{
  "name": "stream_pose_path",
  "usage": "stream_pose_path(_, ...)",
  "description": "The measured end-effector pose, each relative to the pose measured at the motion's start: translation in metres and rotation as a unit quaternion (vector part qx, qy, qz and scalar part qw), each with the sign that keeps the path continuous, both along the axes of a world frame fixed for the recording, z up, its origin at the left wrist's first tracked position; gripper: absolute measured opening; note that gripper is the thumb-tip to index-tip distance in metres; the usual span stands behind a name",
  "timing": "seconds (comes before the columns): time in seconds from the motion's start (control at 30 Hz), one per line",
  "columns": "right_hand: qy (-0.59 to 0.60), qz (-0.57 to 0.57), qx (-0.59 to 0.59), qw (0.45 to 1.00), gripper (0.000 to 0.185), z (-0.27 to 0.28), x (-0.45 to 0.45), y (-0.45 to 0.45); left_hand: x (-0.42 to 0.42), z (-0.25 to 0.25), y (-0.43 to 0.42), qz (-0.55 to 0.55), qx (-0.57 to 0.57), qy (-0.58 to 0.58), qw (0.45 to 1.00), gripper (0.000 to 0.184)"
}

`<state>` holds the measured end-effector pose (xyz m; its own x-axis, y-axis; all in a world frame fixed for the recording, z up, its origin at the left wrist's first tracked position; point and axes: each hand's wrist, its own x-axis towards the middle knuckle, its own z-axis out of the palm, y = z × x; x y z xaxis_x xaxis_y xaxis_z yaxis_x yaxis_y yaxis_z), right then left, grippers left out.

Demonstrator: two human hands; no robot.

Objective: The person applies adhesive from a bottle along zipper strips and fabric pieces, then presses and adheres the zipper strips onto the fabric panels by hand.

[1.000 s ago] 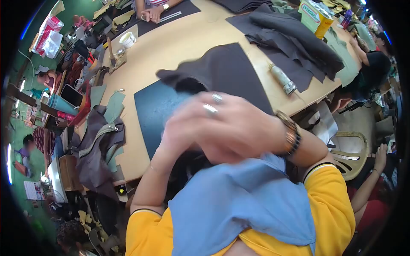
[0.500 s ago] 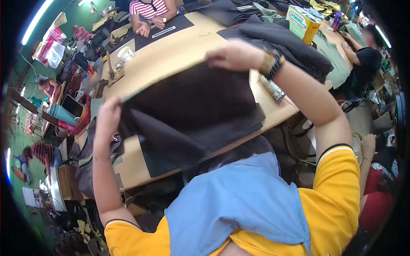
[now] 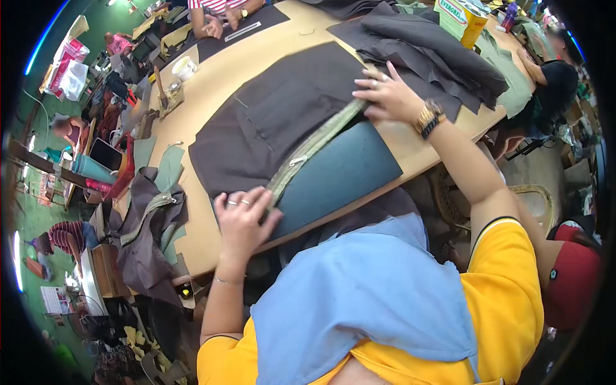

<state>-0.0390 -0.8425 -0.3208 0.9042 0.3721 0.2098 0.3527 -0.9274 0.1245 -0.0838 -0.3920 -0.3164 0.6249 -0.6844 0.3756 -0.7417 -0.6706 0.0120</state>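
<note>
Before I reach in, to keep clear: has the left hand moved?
Yes: the left hand has moved rightward and nearer, away from the white tub.

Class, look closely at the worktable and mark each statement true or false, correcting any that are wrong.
1. The left hand and right hand are both at the brown cloth. True.
2. The zipper runs along the cloth's far edge. False: the zipper runs along the edge nearest the person.
3. A dark board lies partly under the cloth. True.
4. The thick gold-and-black band is on the left wrist. False: it is on the right wrist.
5. The white tub stands to the left of the yellow can. True.
</note>
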Motion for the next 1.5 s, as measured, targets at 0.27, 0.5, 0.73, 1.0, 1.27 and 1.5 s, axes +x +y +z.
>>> stream_pose_path(0.27, -0.060, 0.025, 0.329, 0.942, 0.032, -0.002, -0.056, 0.125, 0.026, 0.038, -0.032, -0.013, -0.024, 0.153, 0.988, 0.035)
stream_pose_path(0.5, -0.013, -0.026, 0.315, 0.949, 0.028, -0.028, -0.043, 0.175, 0.101, -0.010, -0.088, -0.148, -0.039, 0.262, 0.953, 0.034)
stream_pose_path(0.73, 0.015, -0.025, 0.378, 0.925, 0.012, -0.033, -0.030, 0.157, 0.109, -0.034, -0.098, -0.108, -0.005, 0.282, 0.953, 0.034)
stream_pose_path(1.0, 0.023, -0.044, 0.370, 0.928, 0.012, -0.036, -0.033, 0.180, 0.114, -0.036, -0.094, -0.114, 0.031, 0.277, 0.954, 0.035)
stream_pose_path(1.27, 0.135, 0.069, 0.369, 0.917, 0.012, -0.005, -0.062, 0.245, 0.111, -0.028, -0.094, -0.132, 0.056, 0.276, 0.950, 0.036)
stream_pose_path(1.5, 0.031, 0.055, 0.378, 0.924, 0.026, 0.019, -0.059, 0.213, 0.097, -0.023, -0.074, -0.140, 0.096, 0.204, 0.964, 0.056)
